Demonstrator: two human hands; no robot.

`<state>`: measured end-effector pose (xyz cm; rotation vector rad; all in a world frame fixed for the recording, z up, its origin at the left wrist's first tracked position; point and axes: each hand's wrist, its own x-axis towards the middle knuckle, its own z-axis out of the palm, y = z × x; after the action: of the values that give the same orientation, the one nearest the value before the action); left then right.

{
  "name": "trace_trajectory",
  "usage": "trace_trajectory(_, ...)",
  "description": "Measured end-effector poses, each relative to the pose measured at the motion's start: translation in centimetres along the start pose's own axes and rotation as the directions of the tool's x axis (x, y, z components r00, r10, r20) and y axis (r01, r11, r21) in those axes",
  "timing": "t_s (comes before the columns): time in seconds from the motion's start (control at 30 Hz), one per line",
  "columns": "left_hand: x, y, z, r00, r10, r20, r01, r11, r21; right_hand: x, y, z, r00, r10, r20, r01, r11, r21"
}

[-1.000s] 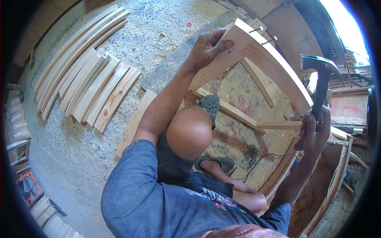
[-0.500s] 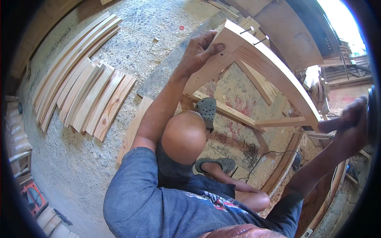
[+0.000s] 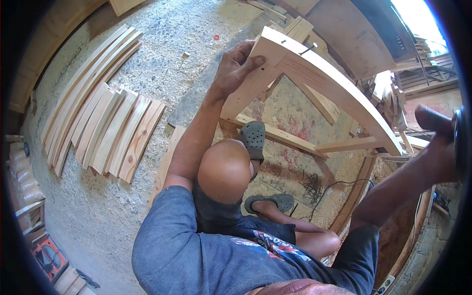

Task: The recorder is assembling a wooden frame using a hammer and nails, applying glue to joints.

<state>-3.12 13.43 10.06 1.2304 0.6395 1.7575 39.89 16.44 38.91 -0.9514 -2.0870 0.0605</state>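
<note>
A pale wooden frame with a curved top rail point(image 3: 339, 88) stands tilted before me. My left hand point(image 3: 233, 71) grips its upper left corner, thumb on the near face and fingers behind. Out of the rail's upper edge sticks one long nail point(image 3: 310, 48). To its left another nail point(image 3: 283, 41) sits low in the wood. At the far right edge my raised right hand point(image 3: 440, 147) is closed round what looks like the brown handle of a hammer point(image 3: 428, 118). The hammer's head is outside the picture.
Several curved slats point(image 3: 115, 130) lie on the sawdust-strewn floor at left. Loose nails point(image 3: 312, 189) are heaped near my sandalled feet, beside a black cord point(image 3: 339, 183). Boards point(image 3: 351, 37) lean beyond the frame. A red-and-black tool case point(image 3: 49, 255) stands at lower left.
The left nail now sits much lower in the wood; the other still stands out. My right hand has risen slightly at the picture's edge. My left hand keeps its grip on the corner.
</note>
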Motion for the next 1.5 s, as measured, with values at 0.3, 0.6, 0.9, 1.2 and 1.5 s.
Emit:
trace_trajectory(0.3,0.0,-0.1,0.1,0.999,0.034,-0.028,-0.034,0.999,0.001,-1.0,-12.7,8.2,0.99,0.141,-0.03,-0.144,0.977,-0.156)
trace_trajectory(0.6,0.2,0.0,0.2,0.999,0.049,0.004,-0.049,0.998,-0.038,-3.3,-16.4,13.9,0.914,0.205,0.351,-0.142,0.97,-0.197)
trace_trajectory(0.9,0.3,-0.2,0.5,1.0,0.011,-0.01,-0.012,0.999,-0.032,-3.1,-13.7,13.7,0.969,0.051,0.242,0.061,0.899,-0.434)
trace_trajectory(1.2,1.2,0.8,-0.1,0.998,-0.028,0.056,0.029,1.0,-0.009,-10.9,-10.9,9.7,0.944,0.3,0.138,-0.305,0.952,0.015)
trace_trajectory(1.5,1.8,2.6,1.5,0.982,-0.173,0.071,0.133,0.911,0.39,-12.9,-0.4,7.5,0.998,0.06,-0.015,-0.062,0.932,-0.356)
